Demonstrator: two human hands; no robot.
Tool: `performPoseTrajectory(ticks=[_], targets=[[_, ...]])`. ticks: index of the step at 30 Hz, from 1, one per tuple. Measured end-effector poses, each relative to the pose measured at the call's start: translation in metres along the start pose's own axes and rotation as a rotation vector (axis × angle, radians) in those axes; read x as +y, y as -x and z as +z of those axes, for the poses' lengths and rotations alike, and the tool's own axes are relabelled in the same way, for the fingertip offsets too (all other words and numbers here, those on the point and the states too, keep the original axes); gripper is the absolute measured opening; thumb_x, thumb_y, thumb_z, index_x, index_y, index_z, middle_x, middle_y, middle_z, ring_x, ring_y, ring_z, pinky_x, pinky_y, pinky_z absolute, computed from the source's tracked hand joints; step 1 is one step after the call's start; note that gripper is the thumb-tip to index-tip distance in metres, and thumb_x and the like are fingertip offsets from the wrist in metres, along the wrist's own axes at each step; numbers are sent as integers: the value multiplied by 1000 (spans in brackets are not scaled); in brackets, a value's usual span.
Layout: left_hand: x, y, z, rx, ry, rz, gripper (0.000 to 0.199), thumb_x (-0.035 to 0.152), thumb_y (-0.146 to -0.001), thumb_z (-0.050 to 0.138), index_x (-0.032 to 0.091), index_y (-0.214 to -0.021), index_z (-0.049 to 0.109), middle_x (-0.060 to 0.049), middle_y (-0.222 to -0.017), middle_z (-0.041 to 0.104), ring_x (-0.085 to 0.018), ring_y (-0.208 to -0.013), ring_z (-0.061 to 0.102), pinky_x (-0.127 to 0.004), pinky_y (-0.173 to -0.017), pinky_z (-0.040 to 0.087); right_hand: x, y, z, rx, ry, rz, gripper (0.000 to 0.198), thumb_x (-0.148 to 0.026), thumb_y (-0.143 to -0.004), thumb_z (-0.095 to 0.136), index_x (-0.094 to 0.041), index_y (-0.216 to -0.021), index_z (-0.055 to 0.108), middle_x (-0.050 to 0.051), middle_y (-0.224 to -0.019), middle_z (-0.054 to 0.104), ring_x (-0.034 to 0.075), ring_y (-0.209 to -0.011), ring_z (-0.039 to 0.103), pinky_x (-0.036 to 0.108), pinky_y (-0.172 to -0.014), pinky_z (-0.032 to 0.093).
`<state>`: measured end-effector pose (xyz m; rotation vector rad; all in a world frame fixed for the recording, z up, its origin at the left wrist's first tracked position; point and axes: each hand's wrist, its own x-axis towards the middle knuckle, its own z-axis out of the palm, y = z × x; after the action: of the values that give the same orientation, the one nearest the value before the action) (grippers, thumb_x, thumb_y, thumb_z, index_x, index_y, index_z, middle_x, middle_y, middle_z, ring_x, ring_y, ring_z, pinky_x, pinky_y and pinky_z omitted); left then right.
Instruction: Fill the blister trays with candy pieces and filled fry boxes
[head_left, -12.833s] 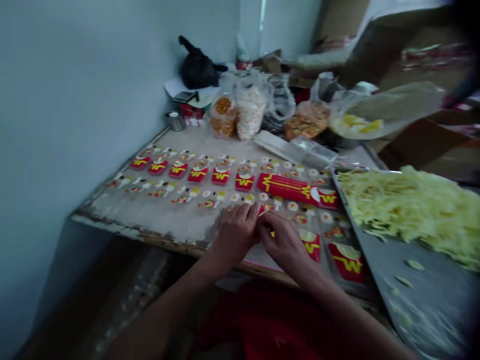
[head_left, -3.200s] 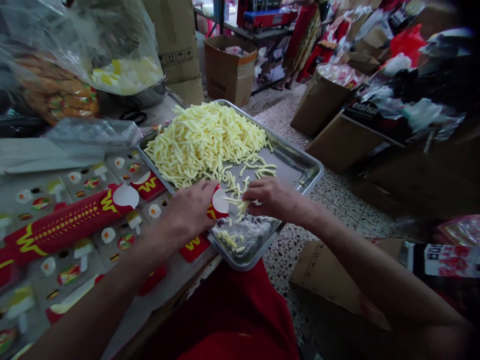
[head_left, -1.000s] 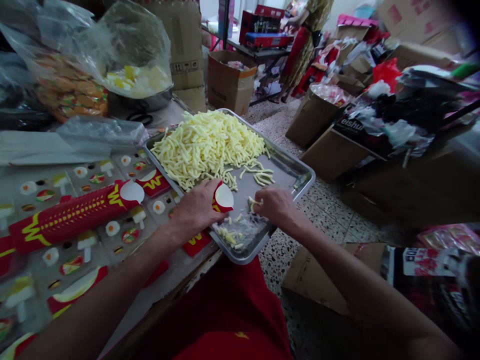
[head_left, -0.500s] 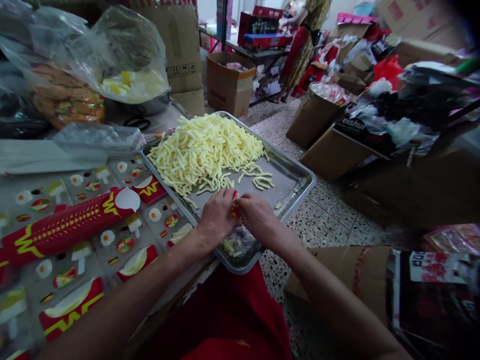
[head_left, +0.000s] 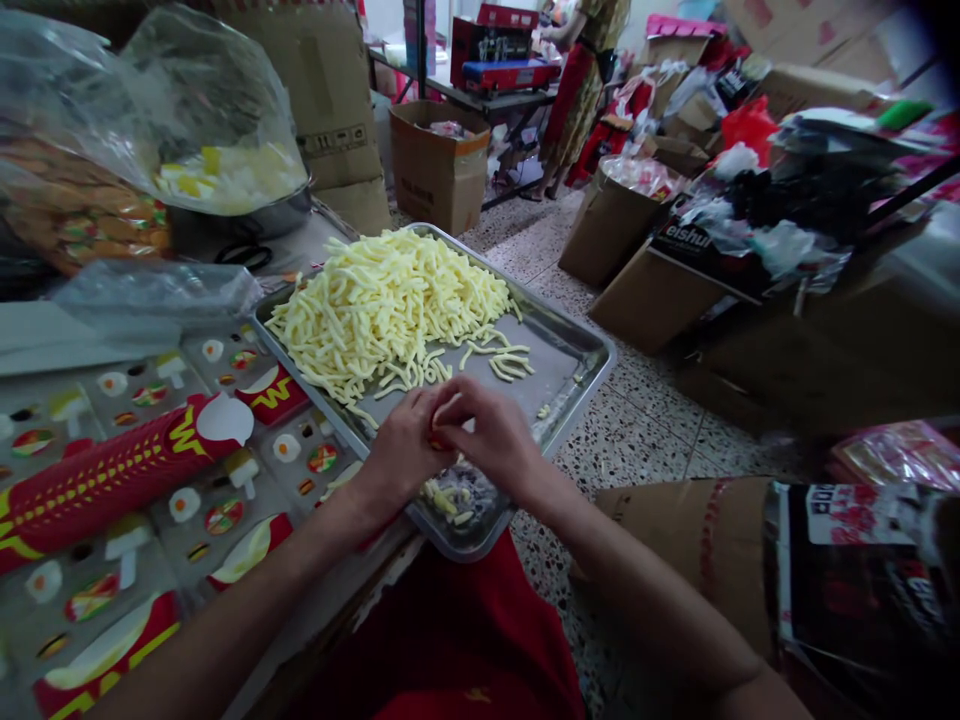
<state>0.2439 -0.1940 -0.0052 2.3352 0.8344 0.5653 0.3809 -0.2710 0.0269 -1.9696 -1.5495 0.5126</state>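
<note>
Over the near part of a metal tray [head_left: 577, 400], my left hand [head_left: 405, 445] is closed round a small red fries carton [head_left: 435, 440], mostly hidden by my fingers. My right hand [head_left: 495, 435] meets it from the other side, thumb and fingers curled together at the carton. Pale yellow toy-like fries [head_left: 397, 310] form a heap at the tray's far left, and several loose ones [head_left: 510, 362] lie beside the heap. In the near corner, under my hands, are short broken bits [head_left: 454, 500].
Left of the tray, a stack of nested red cartons [head_left: 127, 470] lies across clear blister trays with toy food [head_left: 225, 517]. Behind stand a bag-lined bowl [head_left: 277, 205] and a cardboard box [head_left: 439, 175]. Boxes [head_left: 649, 300] crowd the floor at right; a person [head_left: 577, 90] stands far back.
The view has shifted, so the tray sits slightly further left. My right fingers have lifted and curled into a loop, and less of the red carton shows between my hands.
</note>
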Motion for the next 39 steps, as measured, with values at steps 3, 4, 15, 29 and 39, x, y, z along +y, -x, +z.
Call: performPoseTrajectory(ticks=[3,4,15,29,39], targets=[[-2,-10,-2,17,36,-71,66,26,-68,80,17,-129,55,-10,-128,64,-27,-118,61,-41,-105,48,37,-19,-32,245,28,-18,16,-29,-89,70,-21,-103,72,2,-88,75,17,-76,65,27,-74,47],[-2,-14,-3,25,41,-83,68,28,-68,81,17,-130,55,-11,-130,64,-27,-120,61,-42,-106,47,50,-27,-40,293,140,5,18,-32,-90,70,-20,-102,75,4,-92,75,18,-80,64,29,-76,46],[0,-22,3,-92,-11,-133,80,33,-62,85,16,-134,54,-13,-133,64,-31,-121,62,-44,-103,49,86,-56,-34,58,464,172,20,-19,-74,72,-19,-93,79,8,-88,75,20,-80,65,28,-68,40],[3,54,-28,308,-79,-190,53,19,-76,68,17,-128,56,-12,-124,65,-27,-117,61,-41,-107,47,-57,-3,30,-133,-202,-224,18,-13,-76,55,-18,-66,69,0,-63,64,15,-62,54,27,-61,36],[-5,297,-106,698,-137,-586,85,32,-69,85,27,-144,46,-10,-134,62,-30,-123,59,-46,-109,47,-187,76,151,-341,-224,-764,22,-34,-89,61,-30,-75,78,8,-78,62,25,-77,60,37,-70,47]])
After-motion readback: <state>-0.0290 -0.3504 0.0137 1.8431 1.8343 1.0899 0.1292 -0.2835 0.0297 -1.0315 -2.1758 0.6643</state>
